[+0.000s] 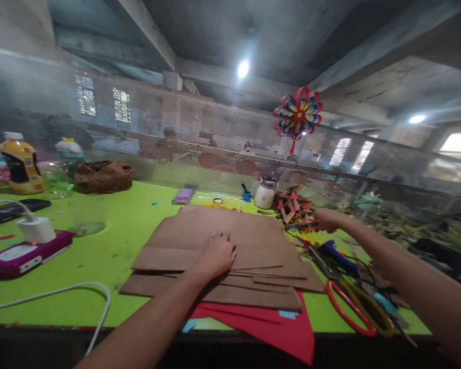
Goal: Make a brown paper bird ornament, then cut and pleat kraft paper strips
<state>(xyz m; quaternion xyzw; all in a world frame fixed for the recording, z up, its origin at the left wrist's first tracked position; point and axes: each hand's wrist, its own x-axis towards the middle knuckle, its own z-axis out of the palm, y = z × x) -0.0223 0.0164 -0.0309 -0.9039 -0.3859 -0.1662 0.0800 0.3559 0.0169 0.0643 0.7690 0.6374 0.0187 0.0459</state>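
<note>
The stack of brown paper (249,243) lay at the middle of the table (130,230), its sheets fanned out unevenly toward the near edge. I had my left hand (218,256) on top of it, fingers curled against the upper sheet. From my end I couldn't tell whether they pinched a layer or merely pressed. Beneath the stack, red sheets (271,325) stuck out past the table's near edge.

My right hand (329,220) was stretched far out, at the heap of brown pieces (292,207) just beyond the paper's right side. Its fingertips were beside a dark strip (301,225) at the foot of that heap, and whether they gripped it I could not make out.

I judged the step in hand to be steadying the paper with the left while the right reached into the heap. The next move, as I read it, called for a light, well-placed pinch by the right hand, since the pieces looked thin and tangled, and for even pressure from the left so that the loose layers didn't slide.

Near my right forearm lay the scissors (320,261) and a blue-handled tool (338,254), close enough that I'd have wanted to keep that arm high. Behind the paper stood a pale jar (266,195). Off to the left were a clear cup (86,215), a white charger (36,229) and a yellow bottle (21,164), with a mesh screen (149,113) beyond everything.
</note>
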